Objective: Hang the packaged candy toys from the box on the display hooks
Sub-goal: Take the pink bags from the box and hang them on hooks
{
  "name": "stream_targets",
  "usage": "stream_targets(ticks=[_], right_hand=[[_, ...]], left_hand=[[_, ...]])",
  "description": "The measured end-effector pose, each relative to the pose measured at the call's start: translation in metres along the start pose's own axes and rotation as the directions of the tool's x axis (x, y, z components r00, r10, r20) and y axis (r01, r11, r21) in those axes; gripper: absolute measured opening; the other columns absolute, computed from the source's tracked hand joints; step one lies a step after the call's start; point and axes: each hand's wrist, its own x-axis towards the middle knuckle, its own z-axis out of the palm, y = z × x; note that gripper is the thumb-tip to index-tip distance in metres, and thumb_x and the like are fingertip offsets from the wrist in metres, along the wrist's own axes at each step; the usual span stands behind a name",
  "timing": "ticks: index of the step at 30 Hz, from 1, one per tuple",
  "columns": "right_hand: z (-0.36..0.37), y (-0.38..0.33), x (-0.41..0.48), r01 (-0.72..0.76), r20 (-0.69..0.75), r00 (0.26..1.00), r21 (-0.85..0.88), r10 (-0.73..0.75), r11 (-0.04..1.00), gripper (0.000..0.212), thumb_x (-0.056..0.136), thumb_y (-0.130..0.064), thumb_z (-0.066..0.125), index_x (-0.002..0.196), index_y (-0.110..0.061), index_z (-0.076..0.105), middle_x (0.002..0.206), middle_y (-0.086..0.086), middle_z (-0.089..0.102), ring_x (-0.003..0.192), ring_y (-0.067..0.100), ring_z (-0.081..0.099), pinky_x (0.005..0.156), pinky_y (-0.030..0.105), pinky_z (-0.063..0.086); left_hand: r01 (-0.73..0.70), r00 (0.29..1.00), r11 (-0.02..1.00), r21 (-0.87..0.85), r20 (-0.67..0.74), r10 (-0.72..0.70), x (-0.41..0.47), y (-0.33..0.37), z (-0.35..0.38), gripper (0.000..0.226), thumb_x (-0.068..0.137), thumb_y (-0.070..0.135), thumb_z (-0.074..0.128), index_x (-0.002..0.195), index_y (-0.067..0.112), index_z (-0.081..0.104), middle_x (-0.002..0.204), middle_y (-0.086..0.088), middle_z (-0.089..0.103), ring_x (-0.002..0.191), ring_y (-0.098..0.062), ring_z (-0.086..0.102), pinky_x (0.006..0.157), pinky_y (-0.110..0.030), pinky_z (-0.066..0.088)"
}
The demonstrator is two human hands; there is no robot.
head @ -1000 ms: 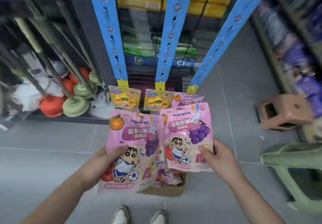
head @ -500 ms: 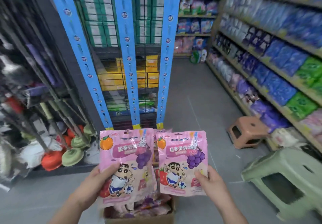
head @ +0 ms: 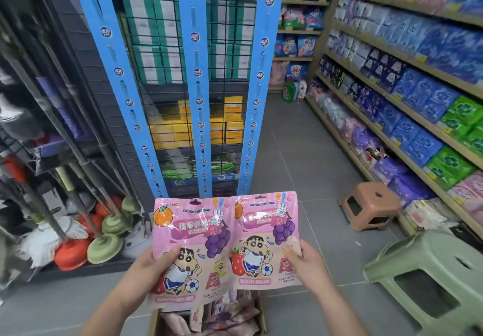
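Packets are being held up side by side above the open box [head: 153,324]: the left hand [head: 154,265] is gripping the left packet [head: 190,241] at its lower edge, thumb across the front, and the right hand [head: 305,267] is pinching the right packet [head: 264,231] likewise. Probably each hang hole [head: 194,201] is needing a straight approach to a hook on the blue display strips [head: 194,56], so feeding one packet at a time is looking wiser; the hooks are too small to discern.

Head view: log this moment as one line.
left grip: holds left candy pack | right grip: holds right candy pack | packs: side by side, not yet hung | box: below, more packs inside | blue display strips: ahead
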Motion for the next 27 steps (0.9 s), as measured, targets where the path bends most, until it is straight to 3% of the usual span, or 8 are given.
stream_targets(ticks=[4, 8, 10, 13, 15, 19, 23, 27], right_hand=[[0.016, -0.008, 0.032, -0.023, 0.005, 1.0, -0.052, 0.023, 0.998, 0.01, 0.1, -0.019, 0.062, 0.1, -0.021, 0.071, 0.087, -0.012, 0.079, 0.076, 0.004, 0.074, 0.065, 0.022, 0.057], [0.033, -0.004, 0.075, -0.054, 0.004, 0.999, -0.081, 0.054, 0.995, 0.01, 0.1, -0.02, 0.062, 0.102, -0.02, 0.071, 0.089, -0.007, 0.079, 0.08, 0.011, 0.076, 0.079, 0.041, 0.061], [0.041, -0.001, 0.099, -0.08, -0.013, 0.997, -0.068, 0.079, 0.995, 0.01, 0.1, -0.021, 0.061, 0.103, -0.02, 0.07, 0.091, -0.003, 0.079, 0.084, 0.016, 0.076, 0.08, 0.042, 0.061], [0.048, 0.001, 0.129, -0.135, -0.031, 0.991, -0.081, 0.133, 0.987, 0.016, 0.101, -0.024, 0.058, 0.106, -0.014, 0.069, 0.098, 0.004, 0.077, 0.089, 0.023, 0.073, 0.07, 0.027, 0.055], [0.051, 0.004, 0.146, -0.165, -0.02, 0.986, -0.099, 0.164, 0.981, 0.019, 0.102, -0.027, 0.056, 0.11, -0.015, 0.067, 0.103, 0.006, 0.075, 0.09, 0.021, 0.069, 0.063, 0.02, 0.047], [0.064, 0.025, 0.186, -0.231, 0.024, 0.972, -0.067, 0.233, 0.971, 0.017, 0.102, -0.027, 0.057, 0.107, -0.015, 0.069, 0.095, 0.006, 0.076, 0.079, 0.017, 0.071, 0.057, 0.022, 0.05], [0.077, 0.057, 0.226, -0.256, 0.044, 0.966, -0.025, 0.256, 0.966, 0.015, 0.101, -0.024, 0.059, 0.101, -0.015, 0.071, 0.081, 0.002, 0.077, 0.066, 0.018, 0.072, 0.071, 0.038, 0.063], [0.084, 0.078, 0.256, -0.254, 0.045, 0.966, -0.014, 0.254, 0.967, 0.014, 0.102, -0.022, 0.058, 0.099, -0.017, 0.071, 0.077, 0.0, 0.077, 0.061, 0.016, 0.071, 0.067, 0.036, 0.062]], left_hand=[[0.005, 0.999, 1.0, -0.001, -0.044, -0.005, 0.03, 0.0, -0.011, 0.1, 0.053, 0.067, 0.091, 0.131, 0.012, 0.06, 0.114, -0.02, 0.077, 0.103, -0.041, 0.075, 0.098, -0.056, 0.055], [0.03, 0.996, 0.997, -0.07, -0.08, -0.035, 0.066, -0.001, -0.021, 0.078, 0.073, 0.049, 0.083, 0.136, 0.012, 0.054, 0.112, -0.021, 0.077, 0.1, -0.043, 0.076, 0.094, -0.06, 0.057], [0.032, 0.995, 0.998, -0.054, -0.09, -0.037, 0.083, -0.005, -0.023, 0.094, 0.058, 0.059, 0.093, 0.131, 0.012, 0.058, 0.111, -0.021, 0.077, 0.099, -0.043, 0.076, 0.087, -0.055, 0.061], [0.064, 0.994, 0.997, -0.045, -0.09, -0.068, 0.1, -0.01, -0.024, 0.078, 0.07, 0.049, 0.091, 0.13, 0.009, 0.06, 0.11, -0.02, 0.078, 0.098, -0.041, 0.077, 0.078, -0.046, 0.065], [0.086, 0.989, 0.995, -0.051, -0.116, -0.092, 0.107, -0.011, -0.024, 0.051, 0.089, 0.032, 0.075, 0.131, 0.009, 0.06, 0.109, -0.018, 0.079, 0.097, -0.039, 0.077, 0.079, -0.046, 0.064], [0.092, 0.981, 0.995, -0.035, -0.166, -0.097, 0.124, -0.018, -0.018, 0.068, 0.072, 0.05, 0.086, 0.125, 0.011, 0.064, 0.109, -0.017, 0.079, 0.097, -0.038, 0.077, 0.078, -0.042, 0.065], [0.132, 0.973, 0.991, -0.03, -0.189, -0.135, 0.138, -0.031, -0.006, 0.042, 0.085, 0.029, 0.069, 0.12, 0.007, 0.068, 0.108, -0.02, 0.079, 0.096, -0.038, 0.077, 0.088, -0.051, 0.062], [0.188, 0.962, 0.981, -0.047, -0.193, -0.193, 0.143, -0.045, 0.002, 0.042, 0.085, 0.043, 0.081, 0.111, 0.009, 0.077, 0.107, -0.021, 0.078, 0.097, -0.041, 0.077, 0.094, -0.053, 0.059]])
